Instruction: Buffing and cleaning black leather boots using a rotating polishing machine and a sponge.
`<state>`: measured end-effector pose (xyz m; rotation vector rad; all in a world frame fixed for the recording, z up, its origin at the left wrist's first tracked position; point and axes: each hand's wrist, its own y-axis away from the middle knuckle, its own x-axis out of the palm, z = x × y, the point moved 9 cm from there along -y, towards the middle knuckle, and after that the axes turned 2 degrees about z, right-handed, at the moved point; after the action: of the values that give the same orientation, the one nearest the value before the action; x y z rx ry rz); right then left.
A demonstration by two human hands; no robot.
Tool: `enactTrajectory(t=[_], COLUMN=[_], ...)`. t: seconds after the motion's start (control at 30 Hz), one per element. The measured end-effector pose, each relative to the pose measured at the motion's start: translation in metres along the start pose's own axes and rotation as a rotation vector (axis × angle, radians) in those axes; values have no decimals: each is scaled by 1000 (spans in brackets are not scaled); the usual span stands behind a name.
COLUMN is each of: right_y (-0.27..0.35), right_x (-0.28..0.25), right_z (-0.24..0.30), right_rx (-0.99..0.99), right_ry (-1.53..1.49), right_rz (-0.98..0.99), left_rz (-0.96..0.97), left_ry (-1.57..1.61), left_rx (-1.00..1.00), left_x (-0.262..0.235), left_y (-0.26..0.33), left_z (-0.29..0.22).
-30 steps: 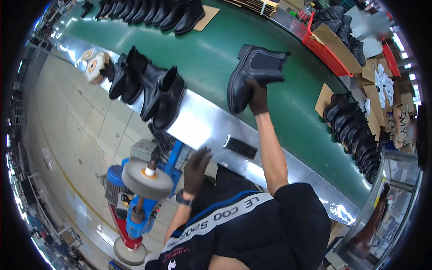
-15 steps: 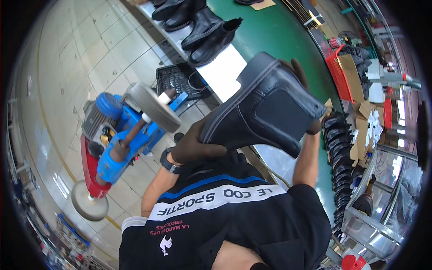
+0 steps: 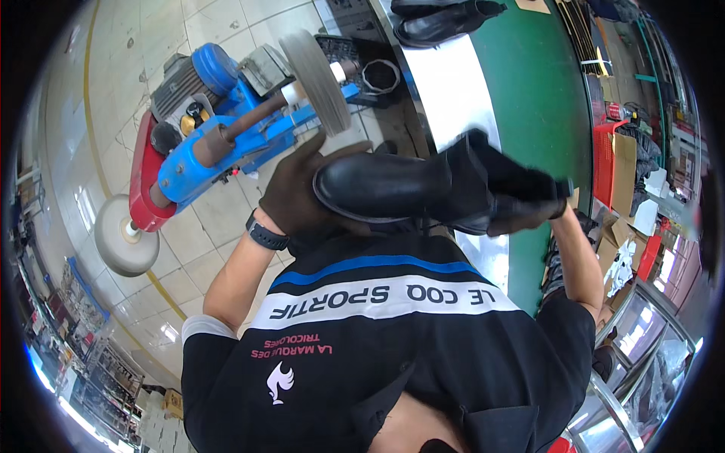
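Observation:
A black leather ankle boot (image 3: 385, 185) lies level in front of my chest, toe to the left and upper facing up. My left hand (image 3: 294, 185), in a dark brown glove, cups the toe end with the thumb spread along it. My right hand (image 3: 529, 215), gloved too, grips the boot's shaft near the opening, which is partly smeared by motion. Just beyond my left hand is the grey wheel (image 3: 321, 83) of a blue and red buffing machine (image 3: 177, 174). The wheel and the boot's toe are apart.
A second, pale wheel (image 3: 124, 238) sits at the machine's near left end. Beyond the boot runs a bench with a white strip (image 3: 457, 83) and green top (image 3: 532, 90); black boots (image 3: 442, 26) stand at its far end. Cartons and a red bin (image 3: 604, 162) are on the right.
The boot has rolled from side panel up to upper up, its toe now pointing left. My right hand has shifted outward along the shaft. The whole view has swung, moving machine and bench.

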<state>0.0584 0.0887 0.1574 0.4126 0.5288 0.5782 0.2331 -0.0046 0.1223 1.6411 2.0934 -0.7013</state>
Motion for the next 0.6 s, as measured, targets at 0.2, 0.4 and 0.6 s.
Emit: enactTrajectory(t=[0.2,0.4,0.6], right_y=[5,1,11], right_x=[62,88,95], right_z=[-85,-85,-100], right_rx=[396,476,440], right_ry=[-1425,-1574,-1550], right_rz=[-256,-246,-132], left_rz=[-414,-438,-454], left_ry=[429,555,368], left_rx=[-333,-439,-403], left_x=[35,56,32], left_y=[41,43,35], left_z=[43,54,38])
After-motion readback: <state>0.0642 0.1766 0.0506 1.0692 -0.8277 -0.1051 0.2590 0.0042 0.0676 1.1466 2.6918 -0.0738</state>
